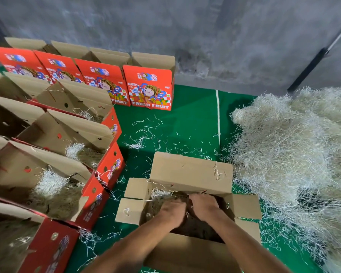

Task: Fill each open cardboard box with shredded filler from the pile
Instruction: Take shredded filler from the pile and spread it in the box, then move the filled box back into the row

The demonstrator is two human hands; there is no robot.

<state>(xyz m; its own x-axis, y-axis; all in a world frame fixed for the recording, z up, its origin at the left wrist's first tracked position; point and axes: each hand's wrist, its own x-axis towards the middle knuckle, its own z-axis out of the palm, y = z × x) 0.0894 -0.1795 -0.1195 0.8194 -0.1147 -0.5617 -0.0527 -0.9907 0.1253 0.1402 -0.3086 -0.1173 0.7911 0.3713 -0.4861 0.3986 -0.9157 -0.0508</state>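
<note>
- Hands: left hand (170,210) and right hand (202,205) are both inside the open cardboard box (189,251), side by side, backs up, pressing down on the shredded filler (159,196) in it. Fingers are buried in the filler; whether they grip it or lie flat cannot be told.
- Box position: on the green mat (185,123), flaps open, just left of the filler pile (295,146).
- Filled boxes (53,186): a column at left, flaps open, filler visible inside.
- Red printed boxes (149,87): a row at the grey wall (205,32).
- Loose strands (144,133): scattered over the mat.
</note>
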